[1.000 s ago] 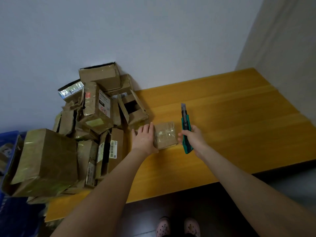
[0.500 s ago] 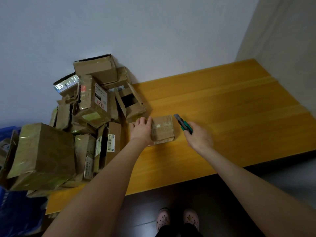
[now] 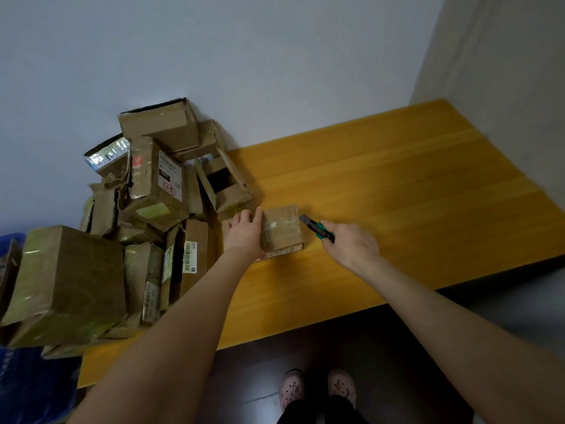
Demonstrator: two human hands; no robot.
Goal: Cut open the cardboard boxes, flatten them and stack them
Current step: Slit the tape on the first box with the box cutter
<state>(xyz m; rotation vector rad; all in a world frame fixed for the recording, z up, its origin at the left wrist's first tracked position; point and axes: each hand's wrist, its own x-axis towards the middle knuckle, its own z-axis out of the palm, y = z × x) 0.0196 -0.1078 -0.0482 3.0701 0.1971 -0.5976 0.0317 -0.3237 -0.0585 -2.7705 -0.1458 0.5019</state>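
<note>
Both my hands are out over the yellow wooden tabletop (image 3: 397, 191), one on each side of a small box (image 3: 282, 231) that sits on the wood near its left-hand part. The small box is sealed, with clear tape shining across its top.

My left hand (image 3: 244, 234) lies against the left face of the small box. Its fingers (image 3: 258, 214) are straight and released, pressing the cardboard rather than curling round it. My right hand (image 3: 351, 244) is just to the right of the box, its fingers clenched round the green-and-black handle of a utility knife (image 3: 316, 229). The grey front end of the knife points up and left at the box's far right corner and is very close to it. Whether it touches the cardboard I cannot tell.

To the left of my left hand rises a pile of boxes (image 3: 159, 185), a jumble of worn, taped cartons heaped against the pale wall (image 3: 275, 71), some with white labels and barcodes, one gaping open toward me. A big box (image 3: 67, 283) wrapped in glossy tape hangs over the tabletop's left edge, and beyond it shows a blue crate (image 3: 18, 384), only partly in view.

Below the near edge of the tabletop is a dark floor (image 3: 412, 347), where my pink shoes (image 3: 293, 388) stand side by side.
</note>
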